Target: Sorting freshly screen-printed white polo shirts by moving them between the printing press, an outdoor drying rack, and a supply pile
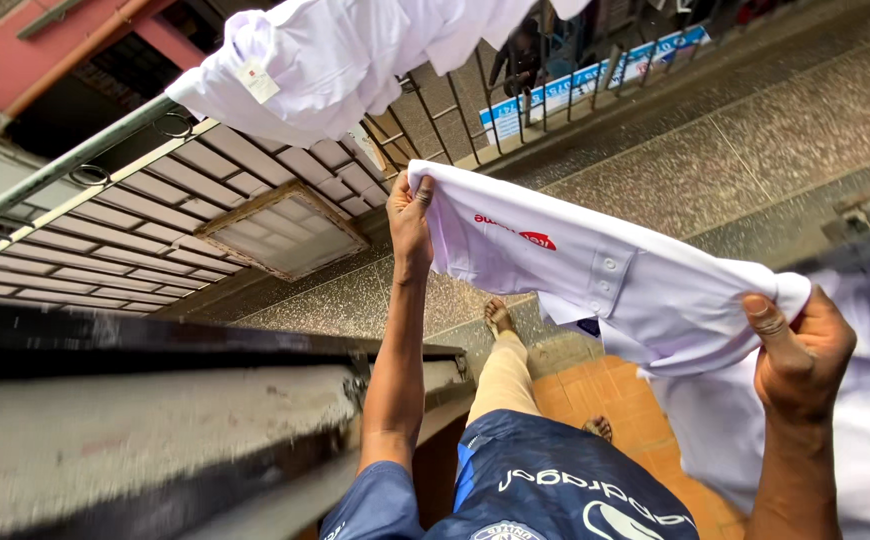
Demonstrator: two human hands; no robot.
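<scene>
White polo shirt was held stretched between both hands, kept flat. Left hand was pinched on far-left shoulder corner; right hand was clenched on near-right corner. Second white shirt was draped over railing, far left.

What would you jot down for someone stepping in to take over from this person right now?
Left hand: gripping one end of the white shirt, raised toward the railing.
Right hand: gripping the shirt's other end, so it is stretched out between both hands.
Done: another white garment already hangs over the metal rail.
Left: the held shirt is not yet on the rail. More white cloth hangs by the right hand.
</scene>
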